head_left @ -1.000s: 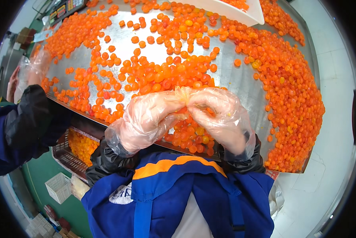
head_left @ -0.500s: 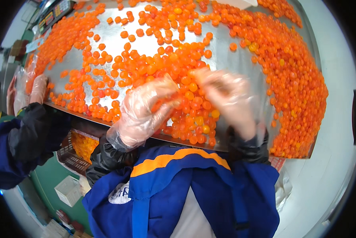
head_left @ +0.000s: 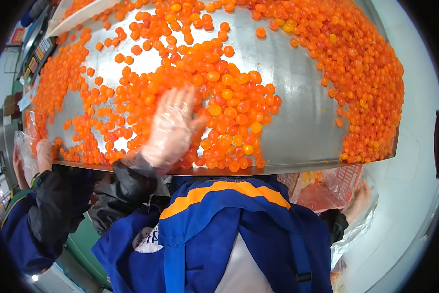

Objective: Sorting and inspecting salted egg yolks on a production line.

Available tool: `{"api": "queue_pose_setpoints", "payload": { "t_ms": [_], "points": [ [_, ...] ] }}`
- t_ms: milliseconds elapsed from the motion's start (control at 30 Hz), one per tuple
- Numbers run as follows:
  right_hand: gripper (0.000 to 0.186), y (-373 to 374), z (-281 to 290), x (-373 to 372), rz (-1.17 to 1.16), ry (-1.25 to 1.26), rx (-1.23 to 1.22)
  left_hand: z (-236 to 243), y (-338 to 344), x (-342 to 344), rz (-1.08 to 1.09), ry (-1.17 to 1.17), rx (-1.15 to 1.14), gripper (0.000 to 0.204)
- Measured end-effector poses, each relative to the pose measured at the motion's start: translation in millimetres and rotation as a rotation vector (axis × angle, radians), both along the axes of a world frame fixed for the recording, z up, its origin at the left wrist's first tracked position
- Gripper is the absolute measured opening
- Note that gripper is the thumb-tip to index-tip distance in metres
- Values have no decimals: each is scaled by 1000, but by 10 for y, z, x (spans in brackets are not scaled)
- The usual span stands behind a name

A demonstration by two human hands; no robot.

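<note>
Orange, glossy balls that look like salted egg yolks (head_left: 234, 115) lie heaped on a metal table (head_left: 297, 122). My left hand (head_left: 173, 127), in a clear plastic glove, rests palm down on the left part of the middle heap. Its fingers are stretched out and slightly blurred, partly covering the yolks beneath. Below the table's front edge at the right, my right hand (head_left: 357, 201) is beside a red basket (head_left: 327, 188) lined with clear plastic. Whether its fingers hold the plastic or anything else is unclear.
Another large bank of yolks (head_left: 361, 93) runs along the table's right side. A white tray or scoop (head_left: 82, 17) stands at the far left, near a device with keys (head_left: 39, 54). A co-worker's hand (head_left: 44, 154) is at the table's left front corner.
My right hand has left the heap and moved down right to the basket. My left hand has opened from a curl and lies flatter. A white tray now shows at far left.
</note>
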State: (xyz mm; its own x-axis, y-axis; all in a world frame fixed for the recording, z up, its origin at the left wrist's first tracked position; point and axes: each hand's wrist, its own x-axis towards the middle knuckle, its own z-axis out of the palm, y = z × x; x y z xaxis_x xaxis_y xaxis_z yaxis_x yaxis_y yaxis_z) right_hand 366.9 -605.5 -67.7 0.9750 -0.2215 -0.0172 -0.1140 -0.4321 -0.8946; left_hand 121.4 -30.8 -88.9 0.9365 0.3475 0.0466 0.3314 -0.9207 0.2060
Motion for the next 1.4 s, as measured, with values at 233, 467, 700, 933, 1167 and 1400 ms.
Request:
{"api": "queue_pose_setpoints", "payload": {
  "t_ms": [233,467,700,933,1167,1400],
  "points": [
    [59,567,221,-31,-73,99,-465,755,551,303,276,783,19,45],
    [57,1857,337,276,381,-124,-607,126,-492,910,-190,6,28,65],
    [60,2510,229,430,673,-177,-507,12,459,467,108,110,96,79],
    [47,2973,250,268,825,310,-309,606,1417,-672,471,-7,-74,54],
    [51,3299,-98,81,1027,863,127,821,780,-1518,508,375,-354,85],
    [53,3685,-76,-117,1372,1307,305,748,364,-1208,479,520,-343,127]
  ]
}}
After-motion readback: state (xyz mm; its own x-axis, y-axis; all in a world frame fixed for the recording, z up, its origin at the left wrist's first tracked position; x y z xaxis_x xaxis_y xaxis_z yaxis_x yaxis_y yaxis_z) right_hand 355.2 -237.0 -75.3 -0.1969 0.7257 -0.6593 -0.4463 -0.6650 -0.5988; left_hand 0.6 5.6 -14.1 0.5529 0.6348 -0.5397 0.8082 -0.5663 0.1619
